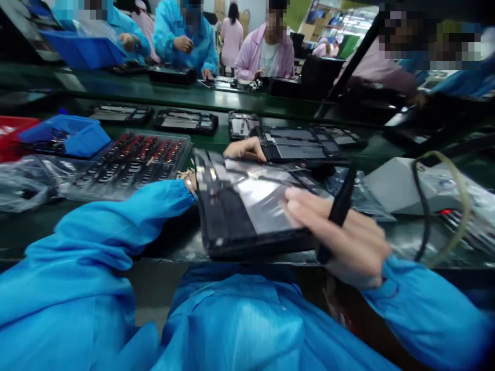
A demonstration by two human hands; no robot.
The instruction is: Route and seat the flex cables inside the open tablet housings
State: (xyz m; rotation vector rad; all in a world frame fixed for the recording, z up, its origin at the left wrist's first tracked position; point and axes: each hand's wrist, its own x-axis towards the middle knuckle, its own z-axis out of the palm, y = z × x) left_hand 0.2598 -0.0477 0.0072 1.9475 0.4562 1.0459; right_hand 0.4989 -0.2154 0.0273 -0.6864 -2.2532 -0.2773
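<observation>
A black tablet frame with a silvery inner panel is tilted up at the near edge of the green bench. My left hand reaches behind it and grips its far edge, fingers showing over the top. My right hand rests on the frame's near right corner and holds a black pen-like tool that points up and away. Both my sleeves are bright blue.
A clear tray of small red and black parts lies to the left, with a blue bin and red bin beyond. More opened tablets lie on the green belt. A grey device with cables sits right. Other workers stand across the belt.
</observation>
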